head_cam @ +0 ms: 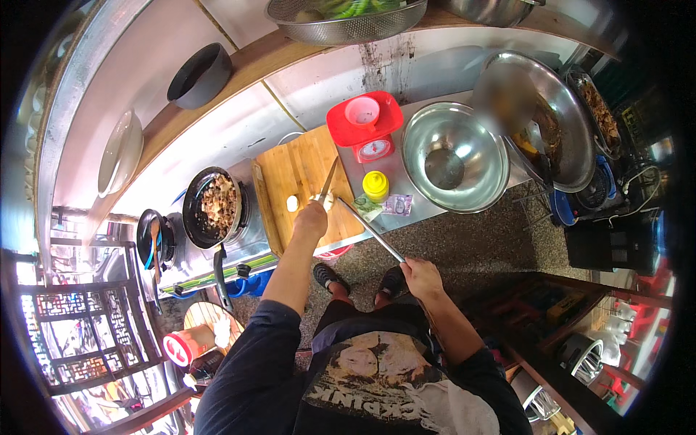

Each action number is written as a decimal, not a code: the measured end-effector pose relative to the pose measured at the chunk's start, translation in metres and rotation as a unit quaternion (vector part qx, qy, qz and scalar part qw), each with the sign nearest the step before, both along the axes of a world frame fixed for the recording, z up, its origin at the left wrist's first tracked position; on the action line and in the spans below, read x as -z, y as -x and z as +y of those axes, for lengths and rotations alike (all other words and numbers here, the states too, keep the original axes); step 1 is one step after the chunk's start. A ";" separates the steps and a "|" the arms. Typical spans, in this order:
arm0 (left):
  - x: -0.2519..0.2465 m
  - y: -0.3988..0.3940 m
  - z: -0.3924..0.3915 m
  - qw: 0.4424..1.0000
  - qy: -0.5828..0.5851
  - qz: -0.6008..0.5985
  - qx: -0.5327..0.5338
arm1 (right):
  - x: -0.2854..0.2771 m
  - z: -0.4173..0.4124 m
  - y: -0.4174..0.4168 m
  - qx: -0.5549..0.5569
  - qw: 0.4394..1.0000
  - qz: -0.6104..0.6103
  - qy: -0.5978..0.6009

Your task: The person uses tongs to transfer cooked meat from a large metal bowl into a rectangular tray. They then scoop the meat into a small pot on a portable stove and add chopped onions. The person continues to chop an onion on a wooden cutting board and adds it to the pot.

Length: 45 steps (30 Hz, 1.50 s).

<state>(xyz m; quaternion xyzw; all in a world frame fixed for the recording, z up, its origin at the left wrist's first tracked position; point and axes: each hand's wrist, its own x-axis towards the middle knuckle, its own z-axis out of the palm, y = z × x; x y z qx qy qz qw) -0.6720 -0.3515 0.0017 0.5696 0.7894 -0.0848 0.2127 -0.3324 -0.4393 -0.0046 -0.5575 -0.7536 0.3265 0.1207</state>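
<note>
My left hand grips a knife whose blade points away over a wooden cutting board. White pieces of food lie by the blade, beside my fingers. To their left on the board is another rounded white piece. My right hand is off the counter's front edge, closed around one end of a long, thin metal tool. That tool's far tip reaches the right part of the board, near the knife; whether it is a rod or a blade I cannot tell.
Right of the board are a red kitchen scale, a yellow-lidded container, banknotes and a large steel bowl. A frying pan with chopped food sits on a burner at left, its handle jutting forward. A wooden shelf runs above.
</note>
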 end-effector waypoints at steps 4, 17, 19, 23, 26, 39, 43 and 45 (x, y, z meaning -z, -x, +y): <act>0.027 -0.010 -0.040 1.000 0.021 0.010 -0.020 | 0.000 -0.015 -0.009 0.003 0.998 0.009 0.056; -0.001 0.054 -0.040 0.998 0.030 -0.008 0.046 | 0.036 -0.042 0.008 0.050 0.982 0.125 0.130; 0.029 0.038 -0.063 1.000 0.017 0.018 -0.004 | 0.057 -0.047 0.012 0.052 0.983 0.159 0.082; 0.048 0.019 -0.073 0.996 -0.022 -0.011 -0.081 | 0.070 -0.052 0.021 0.044 0.985 0.166 0.031; 0.046 0.046 -0.042 0.999 -0.042 -0.016 0.004 | 0.078 -0.052 0.029 0.022 0.994 0.108 -0.010; 0.038 0.005 -0.071 0.992 0.010 -0.021 -0.121 | 0.064 -0.041 0.016 0.067 0.991 0.111 -0.016; 0.041 0.032 -0.043 0.997 -0.025 -0.028 -0.068 | 0.071 -0.037 0.032 0.044 0.996 0.082 -0.011; -0.024 0.029 -0.010 0.999 0.024 -0.015 -0.025 | 0.066 -0.036 0.032 0.033 0.996 0.082 -0.015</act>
